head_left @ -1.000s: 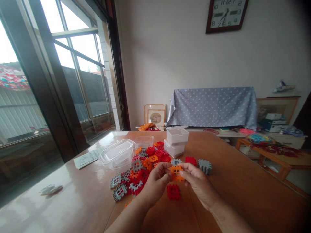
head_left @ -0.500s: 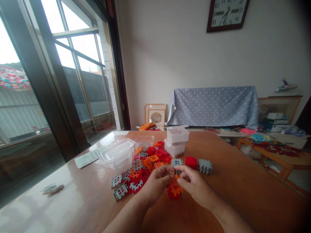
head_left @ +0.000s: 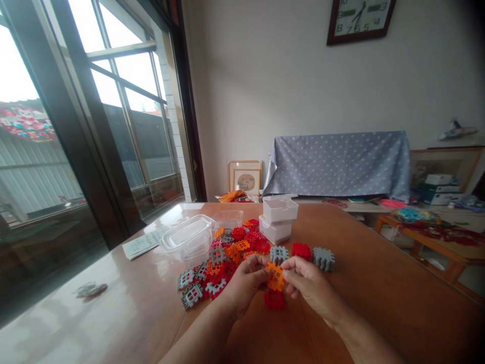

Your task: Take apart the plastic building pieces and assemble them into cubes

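My left hand [head_left: 245,286] and my right hand [head_left: 307,286] meet above the wooden table [head_left: 379,303], both pinching an orange waffle block [head_left: 275,276] between fingertips. A red waffle block [head_left: 274,299] sits just under the orange one; whether the two are joined I cannot tell. To the left of my hands lies a pile of red, orange and grey waffle blocks [head_left: 220,263]. Beyond my fingers stand three small block cubes: grey [head_left: 279,254], red [head_left: 301,251] and grey [head_left: 324,258].
Clear plastic containers [head_left: 187,237] and two stacked white boxes [head_left: 278,219] stand behind the pile. A paper sheet [head_left: 144,243] and a small grey scrap [head_left: 89,289] lie at the left. Tall windows are left; a covered piece of furniture [head_left: 337,164] and a cluttered low table [head_left: 428,230] stand behind.
Both hands dipped toward the red block on the table with the orange block, then rose a little; the orange block now stands more upright. The camera shifted slightly.
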Demonstrator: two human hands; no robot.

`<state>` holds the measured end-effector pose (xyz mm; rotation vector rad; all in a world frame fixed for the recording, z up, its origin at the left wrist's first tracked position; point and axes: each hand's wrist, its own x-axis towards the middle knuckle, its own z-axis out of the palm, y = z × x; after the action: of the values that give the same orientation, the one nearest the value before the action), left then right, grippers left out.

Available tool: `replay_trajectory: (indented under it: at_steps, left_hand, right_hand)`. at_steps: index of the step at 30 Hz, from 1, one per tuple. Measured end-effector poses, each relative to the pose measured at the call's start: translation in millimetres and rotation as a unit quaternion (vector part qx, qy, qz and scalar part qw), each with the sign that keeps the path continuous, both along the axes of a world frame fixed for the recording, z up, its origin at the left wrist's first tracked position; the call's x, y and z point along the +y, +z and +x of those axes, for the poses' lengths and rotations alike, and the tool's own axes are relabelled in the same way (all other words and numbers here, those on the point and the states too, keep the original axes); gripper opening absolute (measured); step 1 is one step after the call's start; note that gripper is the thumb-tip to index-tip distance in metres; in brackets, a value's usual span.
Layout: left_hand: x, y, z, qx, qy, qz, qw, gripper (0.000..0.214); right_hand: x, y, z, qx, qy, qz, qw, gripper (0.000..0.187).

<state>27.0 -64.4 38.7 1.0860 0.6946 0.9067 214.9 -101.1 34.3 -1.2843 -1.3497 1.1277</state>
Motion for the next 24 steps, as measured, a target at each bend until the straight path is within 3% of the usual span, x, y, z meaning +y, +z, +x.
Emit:
replay_trajectory:
  at_steps: [3, 9, 15, 18, 21, 24]
  left_hand:
    - [2, -0.1, -1, 0.012, -0.01, 0.006, 1.0, 0.027]
    - [5, -5.3, -1, 0.026, -0.012, -0.005, 1.0, 0.033]
    - [6, -10.5, -3, 0.039, -0.014, -0.035, 0.999, 0.046]
    - [5, -11.4, -3, 0.066, -0.034, -0.036, 0.997, 0.051]
    - [4, -9.0, -3, 0.081, -0.025, -0.011, 0.996, 0.048]
    - [3, -2.3, -6, 0.086, 0.009, 0.016, 0.996, 0.041]
  right_hand:
    - [-2, 2.4, 1, -0.061, -0.002, 0.06, 0.996, 0.031]
    - [-11, 8.6, -3, -0.192, 0.098, 0.169, 0.962, 0.064]
    - [-15, 11.7, -6, -0.214, 0.117, 0.145, 0.959, 0.059]
    - [-15, 15.5, -3, -0.235, 0.133, 0.124, 0.955, 0.045]
    - [-13, 15.6, 8, -0.271, 0.125, 0.112, 0.948, 0.032]
    - [-8, 8.7, 28, -0.3, 0.097, 0.099, 0.944, 0.031]
